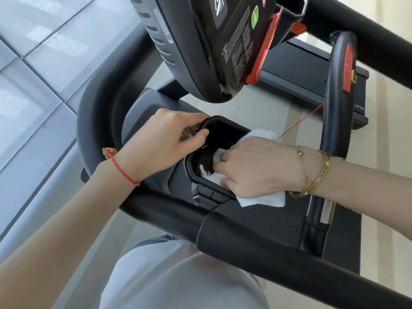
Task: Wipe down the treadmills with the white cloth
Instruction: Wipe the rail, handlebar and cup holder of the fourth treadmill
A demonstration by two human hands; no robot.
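Pale floor tiles and a grey glazed wall frame a black treadmill (223,248) seen from above; its console (200,41) leans overhead, with a red safety clip (267,50) and a thin red cord (301,120) trailing down toward the tray below. The storage pocket (214,139), a dark rimmed recess under the console, is the spot being worked; the left hand (156,143) grips its far rim, fingers curled over the edge and thumb pressed beside it, steadying the pocket; the right hand (256,166) is closed around the white cloth (263,200), pushing a bunched part of it down into the recess while the loose end hangs out over the near rim and onto the deck beside the buttons (209,194). The step in hand looks to be wiping the inside of the pocket; the handrails and console appear to remain. The next move likely calls for dragging the cloth round the inner walls and up over the rim, keeping the fabric bunched under the fingertips so it reaches the corners; the red cord lies near the right wrist and could snag.
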